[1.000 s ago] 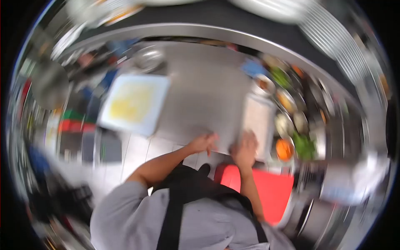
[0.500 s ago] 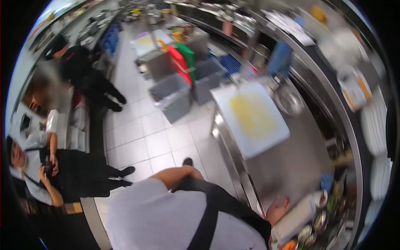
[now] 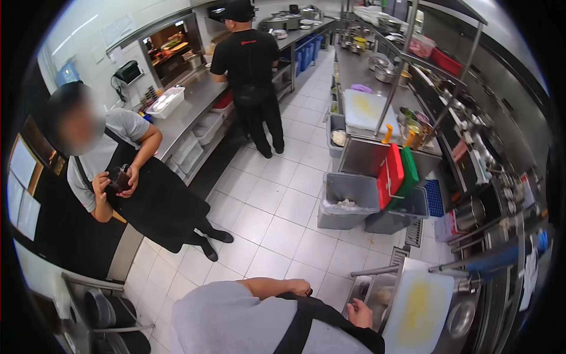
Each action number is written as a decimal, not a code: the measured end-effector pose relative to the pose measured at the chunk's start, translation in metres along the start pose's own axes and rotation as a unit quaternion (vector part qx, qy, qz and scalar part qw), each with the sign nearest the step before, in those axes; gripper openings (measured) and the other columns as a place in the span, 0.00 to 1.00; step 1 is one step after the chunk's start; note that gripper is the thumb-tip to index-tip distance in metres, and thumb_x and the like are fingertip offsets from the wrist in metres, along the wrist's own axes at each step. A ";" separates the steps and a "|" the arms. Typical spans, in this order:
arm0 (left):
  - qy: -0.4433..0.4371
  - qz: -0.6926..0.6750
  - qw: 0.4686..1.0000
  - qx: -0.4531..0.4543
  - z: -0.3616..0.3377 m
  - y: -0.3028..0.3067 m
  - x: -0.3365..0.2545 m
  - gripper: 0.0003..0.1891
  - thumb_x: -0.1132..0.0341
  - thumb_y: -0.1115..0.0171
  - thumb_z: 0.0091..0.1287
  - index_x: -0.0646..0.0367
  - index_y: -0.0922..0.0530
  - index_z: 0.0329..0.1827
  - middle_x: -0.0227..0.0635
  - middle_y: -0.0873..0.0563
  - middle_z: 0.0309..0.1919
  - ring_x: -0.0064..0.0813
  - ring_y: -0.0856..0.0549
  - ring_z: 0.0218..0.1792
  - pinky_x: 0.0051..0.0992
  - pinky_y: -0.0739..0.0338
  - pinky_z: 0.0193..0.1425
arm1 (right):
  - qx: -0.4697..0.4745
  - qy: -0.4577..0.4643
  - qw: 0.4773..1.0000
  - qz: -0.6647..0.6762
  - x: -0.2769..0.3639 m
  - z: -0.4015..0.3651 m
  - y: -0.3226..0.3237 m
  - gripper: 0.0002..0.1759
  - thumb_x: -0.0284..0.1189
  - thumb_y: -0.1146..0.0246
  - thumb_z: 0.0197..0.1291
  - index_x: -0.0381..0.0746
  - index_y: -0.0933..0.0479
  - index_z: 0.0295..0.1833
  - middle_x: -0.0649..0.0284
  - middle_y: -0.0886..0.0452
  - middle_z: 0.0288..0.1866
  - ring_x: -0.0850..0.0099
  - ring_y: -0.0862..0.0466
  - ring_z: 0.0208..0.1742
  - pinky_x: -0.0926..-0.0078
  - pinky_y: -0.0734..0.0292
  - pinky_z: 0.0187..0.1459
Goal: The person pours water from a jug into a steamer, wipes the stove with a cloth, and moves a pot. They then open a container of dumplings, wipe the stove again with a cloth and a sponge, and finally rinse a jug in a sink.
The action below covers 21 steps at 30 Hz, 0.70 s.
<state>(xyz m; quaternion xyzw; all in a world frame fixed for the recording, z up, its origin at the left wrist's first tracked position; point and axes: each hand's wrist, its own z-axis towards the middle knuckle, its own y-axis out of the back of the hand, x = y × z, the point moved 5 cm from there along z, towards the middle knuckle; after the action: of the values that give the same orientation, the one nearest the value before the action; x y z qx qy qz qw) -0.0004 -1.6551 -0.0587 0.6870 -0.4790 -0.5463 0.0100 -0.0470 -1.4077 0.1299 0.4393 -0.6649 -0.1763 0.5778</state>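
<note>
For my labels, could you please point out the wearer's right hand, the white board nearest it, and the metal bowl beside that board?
Right hand (image 3: 360, 314): head view, middle of the hand.
White board (image 3: 420, 307): head view, yellow-stained middle.
Metal bowl (image 3: 461, 319): head view, its inside.

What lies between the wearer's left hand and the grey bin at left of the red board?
Only bare floor tiles separate the left hand and grey bin, in the head view.

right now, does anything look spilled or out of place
Yes: a broad yellow patch marks the white board near the right hand, making it look stained or unwiped; I can't tell which.
</note>
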 end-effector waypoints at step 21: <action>0.182 -0.030 0.963 -0.196 0.182 0.249 -0.023 0.28 0.57 0.26 0.57 0.62 0.23 0.57 0.45 0.15 0.44 0.40 0.14 0.43 0.37 0.18 0.50 | -0.066 0.019 0.997 0.027 -0.007 0.186 0.168 0.22 0.37 0.40 0.66 0.35 0.24 0.61 0.46 0.18 0.55 0.48 0.19 0.56 0.56 0.25 0.58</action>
<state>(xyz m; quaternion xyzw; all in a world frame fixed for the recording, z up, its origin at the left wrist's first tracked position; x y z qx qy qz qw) -0.2983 -1.6814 0.0186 0.7732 -0.3320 -0.4957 0.2151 -0.2832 -1.3603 0.1994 0.3855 -0.6521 -0.1953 0.6228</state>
